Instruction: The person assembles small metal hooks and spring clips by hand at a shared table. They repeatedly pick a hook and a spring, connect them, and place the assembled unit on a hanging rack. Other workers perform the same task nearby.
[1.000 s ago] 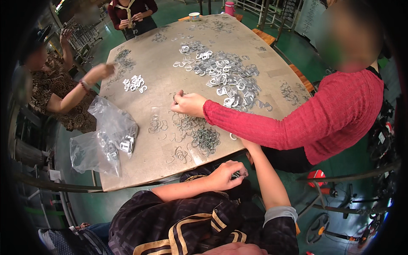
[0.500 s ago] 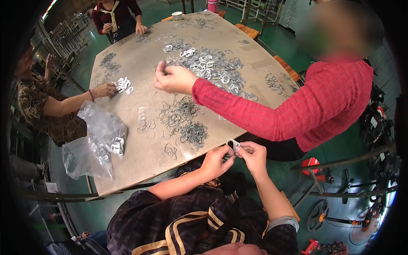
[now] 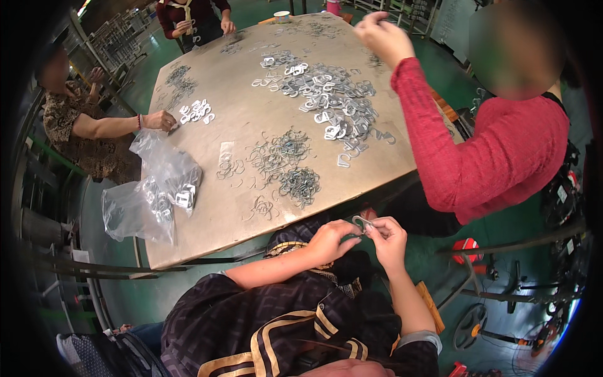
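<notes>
Just off the near table edge, both my hands are together in front of my body. My right hand [image 3: 388, 241] pinches a grey metal hook [image 3: 360, 220], its curved end pointing up and left. Close against the hook's lower end, my left hand [image 3: 334, 241] has thumb and forefinger closed; what they hold, if anything, is too small to make out. Beyond my hands lie a dense heap of small bent wire clips [image 3: 298, 185] and a looser spread of the same clips [image 3: 279, 151]. Farther off is a large pile of flat metal hooks [image 3: 342, 94].
A clear plastic bag [image 3: 151, 201] with metal pieces sits at the table's [image 3: 232, 125] left corner. A co-worker's hand [image 3: 158, 120] touches a small hook pile [image 3: 197, 112] there. To the right, a co-worker in a red sleeve [image 3: 418, 125] reaches up; another person stands at the far edge.
The hook in my hands has turned and now stands with its curve upward. The red-sleeved arm has swung up and right, away from the pile. The whole view has shifted slightly.
</notes>
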`<action>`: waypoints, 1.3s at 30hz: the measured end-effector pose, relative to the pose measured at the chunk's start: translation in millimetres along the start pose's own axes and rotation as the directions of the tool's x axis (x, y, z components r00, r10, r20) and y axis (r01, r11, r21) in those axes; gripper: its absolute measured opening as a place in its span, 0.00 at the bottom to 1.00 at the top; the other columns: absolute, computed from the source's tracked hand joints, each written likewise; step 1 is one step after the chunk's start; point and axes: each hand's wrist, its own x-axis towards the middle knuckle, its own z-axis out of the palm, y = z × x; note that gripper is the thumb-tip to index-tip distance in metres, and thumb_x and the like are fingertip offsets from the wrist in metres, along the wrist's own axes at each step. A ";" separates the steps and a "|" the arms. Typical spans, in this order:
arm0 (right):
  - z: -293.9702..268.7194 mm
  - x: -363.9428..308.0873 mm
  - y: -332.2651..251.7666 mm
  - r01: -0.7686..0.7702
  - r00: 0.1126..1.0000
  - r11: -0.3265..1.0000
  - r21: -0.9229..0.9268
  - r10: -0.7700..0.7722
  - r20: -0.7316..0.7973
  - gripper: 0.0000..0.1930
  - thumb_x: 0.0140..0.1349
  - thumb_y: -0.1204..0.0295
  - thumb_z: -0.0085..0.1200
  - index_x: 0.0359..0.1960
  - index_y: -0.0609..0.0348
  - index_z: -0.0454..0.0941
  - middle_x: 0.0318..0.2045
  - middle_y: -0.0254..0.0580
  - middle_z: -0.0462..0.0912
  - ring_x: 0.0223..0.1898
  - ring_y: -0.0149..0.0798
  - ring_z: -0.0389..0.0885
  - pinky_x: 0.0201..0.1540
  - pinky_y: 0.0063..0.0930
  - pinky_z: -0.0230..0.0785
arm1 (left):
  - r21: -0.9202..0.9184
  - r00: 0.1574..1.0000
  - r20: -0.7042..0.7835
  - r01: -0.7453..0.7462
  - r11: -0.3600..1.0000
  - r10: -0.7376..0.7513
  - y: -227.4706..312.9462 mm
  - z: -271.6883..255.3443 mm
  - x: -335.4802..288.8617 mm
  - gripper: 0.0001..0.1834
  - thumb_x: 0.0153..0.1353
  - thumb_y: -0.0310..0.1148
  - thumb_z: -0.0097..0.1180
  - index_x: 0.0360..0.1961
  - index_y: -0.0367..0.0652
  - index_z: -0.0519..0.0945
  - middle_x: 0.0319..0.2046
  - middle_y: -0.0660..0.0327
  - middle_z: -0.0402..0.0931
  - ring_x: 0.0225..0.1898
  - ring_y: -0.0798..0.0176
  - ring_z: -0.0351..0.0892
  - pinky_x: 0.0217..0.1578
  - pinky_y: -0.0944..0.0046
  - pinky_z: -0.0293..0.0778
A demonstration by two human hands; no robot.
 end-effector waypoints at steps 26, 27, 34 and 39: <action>1.4 11.6 5.2 0.029 0.998 0.999 -0.028 -0.027 0.060 0.04 0.55 0.83 0.60 0.32 0.70 0.79 0.34 0.42 0.81 0.31 0.31 0.84 0.34 0.20 0.76 | 0.750 0.998 -0.065 0.052 0.659 -0.004 -163.2 -197.7 101.2 0.07 0.51 0.31 0.61 0.29 0.40 0.85 0.29 0.54 0.80 0.34 0.49 0.80 0.40 0.56 0.77; 1.8 12.9 -0.1 0.038 0.997 0.998 -0.039 -0.036 0.062 0.04 0.55 0.83 0.60 0.32 0.70 0.79 0.34 0.42 0.81 0.31 0.31 0.84 0.34 0.21 0.76 | 0.763 0.989 -0.090 0.144 0.631 -0.118 -166.6 -182.3 111.5 0.06 0.51 0.31 0.60 0.28 0.40 0.84 0.28 0.52 0.81 0.33 0.49 0.81 0.38 0.56 0.78; -1.1 18.4 4.1 0.114 0.992 0.987 -0.112 -0.108 0.060 0.04 0.54 0.84 0.61 0.31 0.69 0.80 0.34 0.44 0.81 0.28 0.32 0.83 0.31 0.21 0.76 | 0.923 0.931 -0.062 0.190 0.333 -0.361 -153.3 -120.9 144.7 0.04 0.49 0.25 0.57 0.25 0.41 0.84 0.28 0.51 0.83 0.32 0.50 0.85 0.31 0.57 0.81; -0.8 27.4 6.8 0.091 0.995 0.993 -0.078 -0.087 0.058 0.04 0.54 0.84 0.61 0.31 0.70 0.80 0.35 0.41 0.81 0.29 0.29 0.83 0.29 0.18 0.75 | 0.941 0.907 -0.104 0.222 0.255 -0.407 -155.2 -119.1 158.6 0.05 0.49 0.26 0.57 0.26 0.41 0.84 0.30 0.53 0.83 0.33 0.51 0.85 0.32 0.58 0.81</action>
